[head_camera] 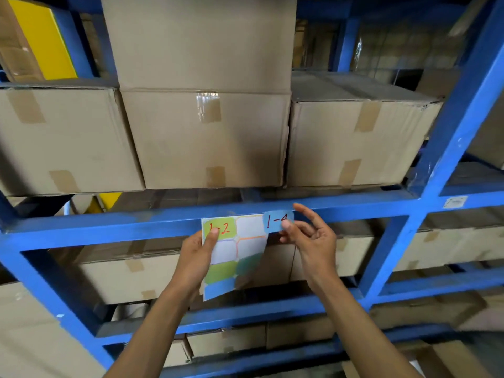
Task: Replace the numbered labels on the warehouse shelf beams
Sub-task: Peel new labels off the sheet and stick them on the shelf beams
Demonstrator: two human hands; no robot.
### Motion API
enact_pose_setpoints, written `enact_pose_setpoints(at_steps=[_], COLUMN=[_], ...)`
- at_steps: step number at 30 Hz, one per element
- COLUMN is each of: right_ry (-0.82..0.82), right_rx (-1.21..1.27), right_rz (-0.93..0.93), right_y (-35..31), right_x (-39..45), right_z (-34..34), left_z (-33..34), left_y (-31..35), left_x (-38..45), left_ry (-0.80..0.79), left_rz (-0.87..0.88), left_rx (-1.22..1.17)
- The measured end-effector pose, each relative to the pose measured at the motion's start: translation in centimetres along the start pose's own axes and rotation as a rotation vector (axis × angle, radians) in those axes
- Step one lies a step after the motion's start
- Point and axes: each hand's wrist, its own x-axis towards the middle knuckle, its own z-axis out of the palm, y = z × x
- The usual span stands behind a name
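Labels sit on a sticker sheet that the left hand grips at 9 o'clock, thumb pressed on the green "1-2" label. At 3 o'clock of the sheet, the right hand pinches a blue "1-4" label by its lower edge, held against the blue shelf beam. Taped cardboard boxes rest at 12 o'clock above the beam.

— From where is the scene viewed?
— From head height, a single wide-angle view — aimed forward and slightly down at a blue shelf beam, seen close up.
— Is any part shared with another view?
— Only one view is given.
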Motion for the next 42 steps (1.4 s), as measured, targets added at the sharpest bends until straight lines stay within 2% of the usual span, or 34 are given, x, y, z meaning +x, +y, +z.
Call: enact_pose_setpoints(at_steps=[9,17,42], right_ry=[0.190,0.087,0.138], right_rx=[-0.157,-0.346,-0.276], right_rz=[0.015,-0.005,-0.060], right_y=[3.4,6.1,7.9], right_x=[1.8,3.0,4.9], right_z=[-1.1,-1.0,0.2], left_z=[-4.0,-5.8,-4.0], left_y=[-1.9,-2.4,-1.5], left_x=[1.2,1.8,3.1], left_ry=[-0.044,-0.069,-0.111], left_rz=[0.079,0.066,0.042], left_rx=[0.145,0.148,0.120])
